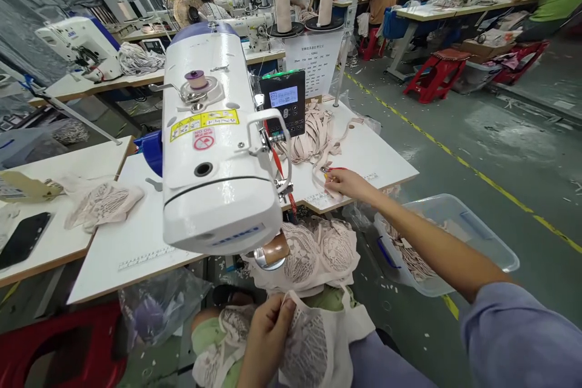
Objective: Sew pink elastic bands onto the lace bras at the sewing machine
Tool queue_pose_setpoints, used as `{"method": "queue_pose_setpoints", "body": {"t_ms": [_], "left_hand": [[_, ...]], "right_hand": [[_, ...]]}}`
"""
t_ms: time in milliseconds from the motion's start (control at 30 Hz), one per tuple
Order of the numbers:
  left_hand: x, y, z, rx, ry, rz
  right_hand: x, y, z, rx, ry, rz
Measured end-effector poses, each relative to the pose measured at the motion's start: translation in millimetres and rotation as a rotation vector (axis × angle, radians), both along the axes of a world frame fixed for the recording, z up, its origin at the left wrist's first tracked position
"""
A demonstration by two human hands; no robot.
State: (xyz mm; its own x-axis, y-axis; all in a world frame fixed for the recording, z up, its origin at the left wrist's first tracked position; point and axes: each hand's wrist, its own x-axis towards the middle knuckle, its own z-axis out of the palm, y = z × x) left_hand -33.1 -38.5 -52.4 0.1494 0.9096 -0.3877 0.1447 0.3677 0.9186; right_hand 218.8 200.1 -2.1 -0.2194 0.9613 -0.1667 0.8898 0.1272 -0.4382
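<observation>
In the lower middle, my left hand (268, 330) is closed, pinching the upper edge of a pale pink lace bra (309, 345) over my lap. Another lace bra (318, 251) hangs below the head of the white sewing machine (218, 200). My right hand (340, 184) reaches across to the white table, its fingers pinched together at the right of the machine. A small tool with red and yellow parts (335, 169) and a loose pale strap (317, 177) are at its fingertips; what the fingers hold is partly hidden. Behind lies a heap of pale straps (309, 136).
A clear plastic bin (482, 236) with straps stands under my right forearm. To the left are a phone (25, 239), lace pieces (107, 203) and a red stool (63, 345). A control panel (284, 103) and thread cones (282, 9) stand behind. Other people sit at machines farther back.
</observation>
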Motion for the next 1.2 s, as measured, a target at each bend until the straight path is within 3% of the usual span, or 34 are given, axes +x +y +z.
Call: {"method": "queue_pose_setpoints", "body": {"t_ms": [233, 333, 467, 633, 800, 900, 1000, 1067, 1133, 1200], "left_hand": [[-1.9, -1.0, -7.9, 0.006, 0.049, 0.032], [-0.8, 0.7, -8.3, 0.003, 0.046, 0.016], [3.3, 3.0, -5.6, 0.015, 0.081, -0.007], [2.1, 3.1, 2.9, 0.021, 0.118, 0.024], [-7.3, 6.5, 19.2, 0.037, 0.119, 0.077], [-15.0, 11.1, 26.0, 0.071, 0.102, 0.094], [-24.3, 13.0, 28.7, 0.076, 0.064, 0.109], [-28.7, 10.5, 31.7, 0.073, 0.036, 0.106], [-29.3, 5.3, 37.1, 0.074, 0.008, 0.069], [-25.9, -0.5, 43.2, 0.093, 0.015, 0.036]], "right_hand": [[2.1, -31.4, -15.0, 0.091, -0.139, -0.009], [1.7, -22.7, -16.4, 0.052, -0.138, -0.092], [-7.2, 8.2, -17.0, 0.037, -0.069, -0.271], [-13.5, 33.2, -18.7, 0.019, 0.232, -0.409], [-4.5, 25.6, -11.3, -0.029, 0.804, -0.427], [0.1, 1.3, 2.7, -0.126, 1.12, -0.375], [-6.1, -47.2, 13.9, -0.289, 1.375, -0.299], [-21.2, -90.2, 14.7, -0.569, 1.747, -0.313], [-45.5, -132.3, 10.9, -0.767, 1.85, -0.26], [-74.2, -164.3, 6.2, -0.804, 1.899, -0.268]]}}
